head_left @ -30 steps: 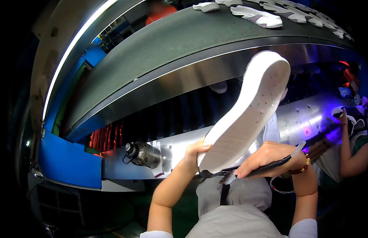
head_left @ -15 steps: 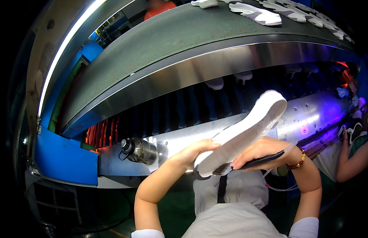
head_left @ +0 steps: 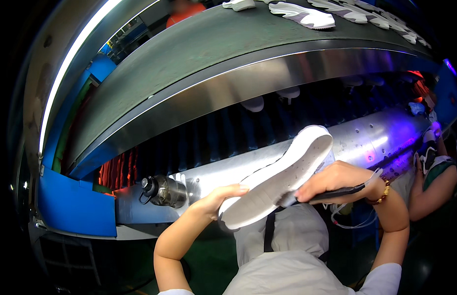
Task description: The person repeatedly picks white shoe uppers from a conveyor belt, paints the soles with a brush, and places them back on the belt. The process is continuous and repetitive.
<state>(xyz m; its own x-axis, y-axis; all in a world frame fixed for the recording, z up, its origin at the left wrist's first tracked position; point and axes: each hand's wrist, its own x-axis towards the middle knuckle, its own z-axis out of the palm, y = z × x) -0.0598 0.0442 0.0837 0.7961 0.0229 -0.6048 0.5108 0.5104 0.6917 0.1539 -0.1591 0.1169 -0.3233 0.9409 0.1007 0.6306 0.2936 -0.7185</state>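
A white shoe sole (head_left: 258,200) hangs tilted in front of my body, its hollow inner side facing up and its far end pointing up to the right. My left hand (head_left: 216,200) grips its near end, thumb along the rim. My right hand (head_left: 331,182) is closed around a black-handled brush (head_left: 339,193) with a clear tube at its back end. The bristles, a little blurred, touch the sole's inside around the middle. Part of the left fingers is hidden beneath the sole.
Beyond the sole runs a steel ledge (head_left: 233,164), with a dark bottle (head_left: 168,191) on its left part. Above it is a green conveyor belt (head_left: 199,54) carrying several white shoes (head_left: 304,17). Soles (head_left: 253,104) show in the dark slot below. A co-worker's arm (head_left: 437,194) is at right.
The sole has moved left and down, and tipped so more of its inside shows. The brush has gone from the near end to about mid-sole. The whole view has shifted slightly.
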